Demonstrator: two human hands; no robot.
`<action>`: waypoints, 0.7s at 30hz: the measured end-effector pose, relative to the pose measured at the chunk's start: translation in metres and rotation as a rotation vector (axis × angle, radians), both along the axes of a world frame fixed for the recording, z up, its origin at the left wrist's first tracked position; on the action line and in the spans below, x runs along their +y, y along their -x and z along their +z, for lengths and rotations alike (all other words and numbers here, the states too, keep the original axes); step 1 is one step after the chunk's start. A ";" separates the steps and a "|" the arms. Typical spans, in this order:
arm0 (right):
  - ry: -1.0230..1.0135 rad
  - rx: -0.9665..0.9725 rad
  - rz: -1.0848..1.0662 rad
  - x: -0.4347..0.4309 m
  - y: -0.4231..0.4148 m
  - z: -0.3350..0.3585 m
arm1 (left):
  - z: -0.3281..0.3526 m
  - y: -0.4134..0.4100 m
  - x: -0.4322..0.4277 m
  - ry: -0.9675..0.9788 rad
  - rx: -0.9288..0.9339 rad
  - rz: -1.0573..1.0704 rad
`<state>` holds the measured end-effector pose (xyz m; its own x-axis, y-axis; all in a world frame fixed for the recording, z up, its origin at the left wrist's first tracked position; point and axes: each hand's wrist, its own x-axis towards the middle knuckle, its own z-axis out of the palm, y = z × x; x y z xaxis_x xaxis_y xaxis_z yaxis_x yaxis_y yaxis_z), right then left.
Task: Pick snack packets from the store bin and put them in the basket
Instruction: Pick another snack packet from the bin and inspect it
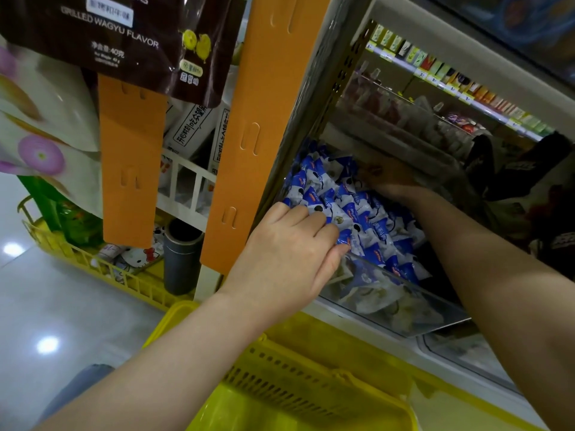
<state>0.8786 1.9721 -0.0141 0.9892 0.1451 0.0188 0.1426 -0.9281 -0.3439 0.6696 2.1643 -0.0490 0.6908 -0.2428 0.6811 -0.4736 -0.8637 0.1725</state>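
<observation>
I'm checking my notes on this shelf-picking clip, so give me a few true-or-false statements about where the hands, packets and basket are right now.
1. The left hand and the right hand both reach into the clear bin of blue-and-white snack packets. True.
2. The basket is red. False: it is yellow.
3. The left hand is nearer the bin's front wall than the right hand. True.
4. The basket hangs above the bin. False: it sits below it, nearer the camera.
</observation>
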 end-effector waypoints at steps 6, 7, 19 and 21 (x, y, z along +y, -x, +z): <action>-0.085 -0.184 -0.195 -0.007 -0.002 0.013 | -0.001 -0.001 0.000 0.005 -0.023 0.001; -0.019 -0.157 -0.198 -0.009 0.000 0.013 | -0.001 -0.001 0.001 0.004 -0.026 0.000; 0.010 -0.040 -0.328 -0.012 0.009 0.009 | -0.001 -0.001 0.002 -0.016 -0.020 0.002; -0.035 -0.019 -0.352 -0.014 0.010 0.008 | -0.001 -0.001 0.001 -0.014 -0.014 0.004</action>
<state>0.8690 1.9582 -0.0064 0.9780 -0.2055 0.0367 -0.1770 -0.9094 -0.3765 0.6706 2.1657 -0.0499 0.6823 -0.2499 0.6870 -0.4727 -0.8677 0.1538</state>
